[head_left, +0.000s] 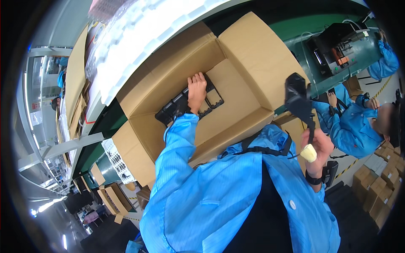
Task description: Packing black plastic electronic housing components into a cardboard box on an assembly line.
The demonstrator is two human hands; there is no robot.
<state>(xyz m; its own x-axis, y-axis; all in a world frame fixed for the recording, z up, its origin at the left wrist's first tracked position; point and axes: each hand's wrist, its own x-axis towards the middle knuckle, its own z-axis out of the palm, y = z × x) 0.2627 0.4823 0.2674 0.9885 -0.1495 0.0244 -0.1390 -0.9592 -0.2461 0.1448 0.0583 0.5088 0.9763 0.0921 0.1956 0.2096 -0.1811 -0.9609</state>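
Observation:
My left hand (196, 93) reaches down into an open cardboard box (236, 88), its fingers bent over a black plastic part. Several black plastic parts (172, 107) lie in a row along the inner side, some with open frame-like shapes. My right hand (317, 148) is raised outside the box, at its right. Its closed fingers hold a black part (298, 98) with a broad head and a narrow stem, the head pointing up. A small pale yellow piece (308, 153) shows at the fingertips; its kind is unclear.
White plastic trays (130, 42) sit on the bench beyond the box. Box flaps (257, 46) stand spread outward. A black machine (337, 55) stands on the green bench at far right, near a co-worker in blue (354, 126). Stacked cartons (375, 185) are at lower right.

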